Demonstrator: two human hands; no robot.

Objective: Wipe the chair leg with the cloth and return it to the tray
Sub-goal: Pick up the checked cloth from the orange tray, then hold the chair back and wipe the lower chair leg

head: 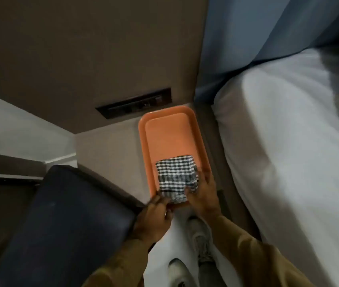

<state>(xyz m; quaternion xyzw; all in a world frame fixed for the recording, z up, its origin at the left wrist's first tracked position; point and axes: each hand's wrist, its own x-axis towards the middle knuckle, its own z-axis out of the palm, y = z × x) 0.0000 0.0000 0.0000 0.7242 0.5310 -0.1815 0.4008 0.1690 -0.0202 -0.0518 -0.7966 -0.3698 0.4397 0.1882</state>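
Checked cloth [176, 178] lies folded at near end of orange tray [170, 137]. Both hands on it: left hand [154, 216] pinches near corner, right hand [202, 195] fingers curled over right edge. Step ambiguous, pickup or put-back. No chair leg visible; dark seat [61, 224] beside tray.

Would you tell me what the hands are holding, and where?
Both hands grip the checked cloth at its near edge: left hand at the near-left corner, right hand at the near-right, over the orange tray.
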